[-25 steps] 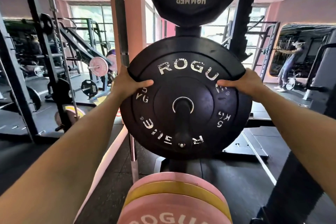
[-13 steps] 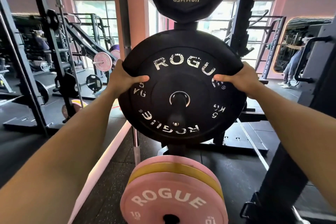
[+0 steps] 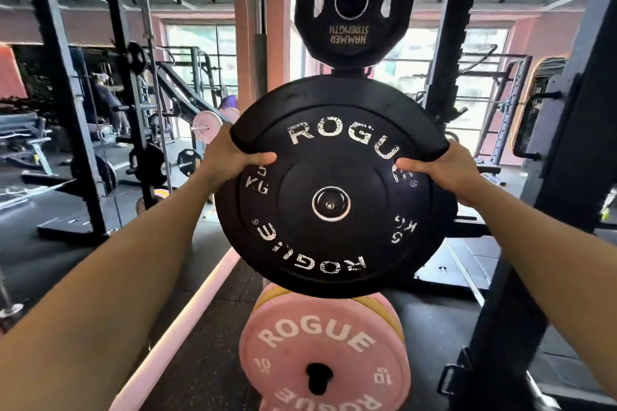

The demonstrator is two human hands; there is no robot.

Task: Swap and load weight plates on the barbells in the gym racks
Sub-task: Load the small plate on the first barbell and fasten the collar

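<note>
Both hands, left (image 3: 230,157) and right (image 3: 447,170), grip the black plate (image 3: 334,187) marked ROGUE, 5 KG.

Both hands, the left hand (image 3: 230,157) and the right hand (image 3: 444,167), grip the upper edges of a black plate (image 3: 334,187) on its peg, below another black plate (image 3: 354,7) and above a pink plate (image 3: 320,354).

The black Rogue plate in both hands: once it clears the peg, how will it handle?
The black Rogue plate is marked 5 KG, so probably light for its width. It looks thick and rigid, unlikely to flex. Left hand and right hand pinch only the upper rim, so the bottom may swing. Set on edge, it would likely roll.
</note>
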